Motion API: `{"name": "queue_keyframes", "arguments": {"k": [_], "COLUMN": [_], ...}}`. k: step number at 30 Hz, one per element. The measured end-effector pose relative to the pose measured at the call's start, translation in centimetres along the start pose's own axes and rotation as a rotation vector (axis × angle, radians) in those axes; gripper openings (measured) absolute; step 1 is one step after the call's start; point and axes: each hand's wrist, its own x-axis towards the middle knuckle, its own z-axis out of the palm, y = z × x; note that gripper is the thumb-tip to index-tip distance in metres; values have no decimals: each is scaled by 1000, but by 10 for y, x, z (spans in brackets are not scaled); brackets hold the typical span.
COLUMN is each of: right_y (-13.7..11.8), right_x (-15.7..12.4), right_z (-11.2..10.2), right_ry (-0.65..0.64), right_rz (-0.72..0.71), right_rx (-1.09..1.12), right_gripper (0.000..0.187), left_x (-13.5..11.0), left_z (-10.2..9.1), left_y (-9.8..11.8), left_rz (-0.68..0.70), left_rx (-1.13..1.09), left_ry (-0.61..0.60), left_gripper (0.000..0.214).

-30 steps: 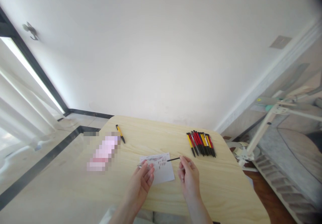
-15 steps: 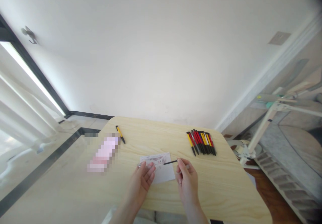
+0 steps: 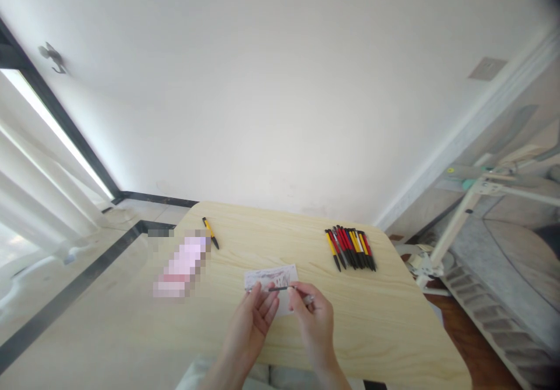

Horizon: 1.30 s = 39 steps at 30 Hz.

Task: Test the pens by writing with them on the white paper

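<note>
My right hand (image 3: 311, 320) pinches a thin black pen part (image 3: 280, 288) that points left, level above a small scribbled sheet of paper (image 3: 273, 276). My left hand (image 3: 257, 315) is closed on a small light piece that I cannot make out; its fingertips meet the black part's left end. Both hands hover over the near middle of a light wooden table (image 3: 394, 320). A bundle of red, yellow and black pens (image 3: 350, 249) lies at the far right of the table, apart from both hands.
A single yellow and black pen (image 3: 210, 233) lies at the far left, beside a blurred pink object (image 3: 180, 264). A white wall rises behind the table. A window and grey floor are to the left; a white folding rack (image 3: 464, 215) stands to the right.
My right hand has moved left with the black part until its tip meets my left fingers. My left hand has risen slightly toward it.
</note>
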Motion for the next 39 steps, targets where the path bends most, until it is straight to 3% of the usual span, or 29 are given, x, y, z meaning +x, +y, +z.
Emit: {"name": "queue_keyframes", "arguments": {"k": [3,5,8,12,17,25,39], "right_y": [-3,-2,3,9,10,12,13], "right_x": [-4,-6,-7,-4,-3,-7,-12], "right_z": [7,8,4,-2,0,3,1], "right_ry": [-158,-189,-125,-12,-10,-41,-28], "right_rz": [-43,-43,13,230,368,355,177], "right_rx": [-73,-90,-61,180,390,380,87], "right_gripper": [16,17,17,25,30,28,26], "left_x": [0,0,0,-1,-2,-2,1], "left_z": [-2,-3,-4,-4,-2,-5,-9], "left_y": [-3,-3,0,1,0,1,-2], "left_rz": [-47,-42,-19,10,32,44,35], "left_rx": [-19,-43,-70,-81,-86,-78,-78], "left_ry": [-56,-42,-9,11,23,12,-12], "left_gripper": [10,9,7,8,8,11,12]}}
